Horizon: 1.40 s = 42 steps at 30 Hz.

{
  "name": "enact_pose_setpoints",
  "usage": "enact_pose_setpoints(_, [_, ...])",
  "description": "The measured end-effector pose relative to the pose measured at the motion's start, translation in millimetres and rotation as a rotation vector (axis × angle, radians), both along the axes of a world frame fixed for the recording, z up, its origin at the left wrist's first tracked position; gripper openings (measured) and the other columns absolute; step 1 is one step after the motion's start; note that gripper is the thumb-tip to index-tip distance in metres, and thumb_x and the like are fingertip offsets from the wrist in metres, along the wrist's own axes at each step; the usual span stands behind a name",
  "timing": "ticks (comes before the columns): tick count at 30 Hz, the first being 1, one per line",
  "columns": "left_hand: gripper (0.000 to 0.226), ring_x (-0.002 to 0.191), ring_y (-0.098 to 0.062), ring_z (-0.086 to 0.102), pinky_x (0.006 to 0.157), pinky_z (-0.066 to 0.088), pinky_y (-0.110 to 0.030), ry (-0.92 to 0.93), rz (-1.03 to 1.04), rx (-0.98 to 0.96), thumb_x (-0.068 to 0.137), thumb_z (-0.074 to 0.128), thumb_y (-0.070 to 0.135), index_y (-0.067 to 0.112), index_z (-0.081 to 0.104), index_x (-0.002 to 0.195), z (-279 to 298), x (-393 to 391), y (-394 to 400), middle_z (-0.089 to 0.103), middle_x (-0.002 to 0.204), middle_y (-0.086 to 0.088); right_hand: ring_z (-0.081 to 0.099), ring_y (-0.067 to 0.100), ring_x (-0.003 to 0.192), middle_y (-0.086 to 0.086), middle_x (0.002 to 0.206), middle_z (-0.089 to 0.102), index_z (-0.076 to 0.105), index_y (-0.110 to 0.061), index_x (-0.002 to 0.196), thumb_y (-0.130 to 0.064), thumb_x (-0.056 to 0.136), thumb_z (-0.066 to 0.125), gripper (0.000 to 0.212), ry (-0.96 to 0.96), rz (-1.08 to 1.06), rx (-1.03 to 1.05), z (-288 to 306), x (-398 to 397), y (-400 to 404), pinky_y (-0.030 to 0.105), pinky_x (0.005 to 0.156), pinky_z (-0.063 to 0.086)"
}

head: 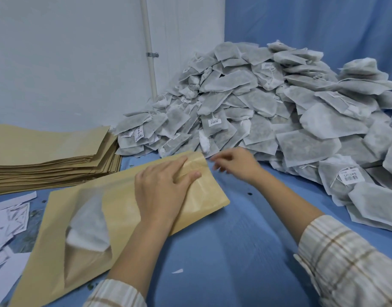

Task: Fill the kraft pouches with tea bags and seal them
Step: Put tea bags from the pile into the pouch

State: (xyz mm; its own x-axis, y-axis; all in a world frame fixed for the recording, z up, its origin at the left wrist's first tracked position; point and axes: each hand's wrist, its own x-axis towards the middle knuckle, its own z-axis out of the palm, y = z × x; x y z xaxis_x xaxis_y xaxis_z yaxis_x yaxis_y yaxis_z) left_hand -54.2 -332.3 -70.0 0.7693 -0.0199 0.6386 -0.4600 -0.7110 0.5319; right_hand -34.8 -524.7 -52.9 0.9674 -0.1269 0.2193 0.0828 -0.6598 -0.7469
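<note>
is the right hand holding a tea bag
No, the right hand hovers empty with loosely curled fingers beside the mouth of the tan kraft paper pouch, short of the grey heap of mesh tea bags.

Small hand-packing workroom | blue cloth (246, 251) covering bench and rear wall | heaped tea bags (268, 103) with barcode labels | stacked flat kraft pouches (46, 156) at left | paper scraps (8, 220) near edge | bare white wall with pipe (149, 52)

I see bare blue tabletop (235, 240) between my arms; the grey tea-bag heap (268, 111) blocks right, stacked tan kraft pouches (46, 156) left.
</note>
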Motion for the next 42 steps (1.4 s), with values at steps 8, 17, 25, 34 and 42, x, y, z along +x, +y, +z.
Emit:
enact_pose_setpoints(8, [0.046,0.104,-0.023,0.060,0.092,0.033,-0.034,0.000,0.086,0.019,0.074,0.066,0.057,0.030,0.071,0.111,-6,10,4,0.071,0.105,0.004,0.023,0.035,0.135,0.021,0.148,0.022,0.009,0.002,0.144,-0.034,0.086,0.060,0.085,0.061,-0.609,-0.810,-13,43,-64,0.039,0.114,0.019])
enact_pose_setpoints(17, [0.049,0.112,-0.019,0.056,0.094,0.029,-0.032,0.035,0.106,0.079,0.076,0.059,0.063,0.035,0.067,0.115,-11,12,3,0.067,0.115,0.008,0.058,0.033,0.056,0.017,0.064,0.063,0.070,0.002,0.088,0.007,0.063,0.075,0.026,-0.678,-0.461,-0.828,-24,17,-49,0.035,0.055,0.047])
enact_pose_setpoints(25, [0.047,0.108,-0.022,0.059,0.092,0.035,-0.036,0.018,0.095,0.053,0.075,0.062,0.061,0.032,0.070,0.112,-7,9,5,0.070,0.109,0.004,0.056,-0.006,0.062,-0.011,0.061,0.053,0.056,-0.006,0.102,-0.019,0.090,0.061,0.018,-0.531,-0.128,-0.255,-20,-28,-42,0.006,0.057,0.034])
enact_pose_setpoints(34, [0.040,0.106,-0.019,0.061,0.097,0.039,-0.042,-0.034,-0.011,-0.118,0.072,0.070,0.053,0.030,0.072,0.106,2,5,4,0.071,0.107,0.006,0.061,0.011,0.060,-0.004,0.069,0.067,0.070,-0.025,0.104,-0.037,0.095,0.049,0.025,-0.562,-0.338,-0.088,17,-34,-56,0.021,0.056,0.043])
enact_pose_setpoints(42, [0.027,0.101,-0.012,0.063,0.096,0.042,-0.041,-0.046,-0.116,-0.225,0.076,0.073,0.043,0.033,0.073,0.101,6,-3,0,0.071,0.102,0.011,0.060,0.014,0.039,0.001,0.077,0.065,0.059,-0.018,0.093,-0.039,0.087,0.063,0.022,-0.243,-0.303,0.449,-10,-33,3,0.028,0.046,0.051])
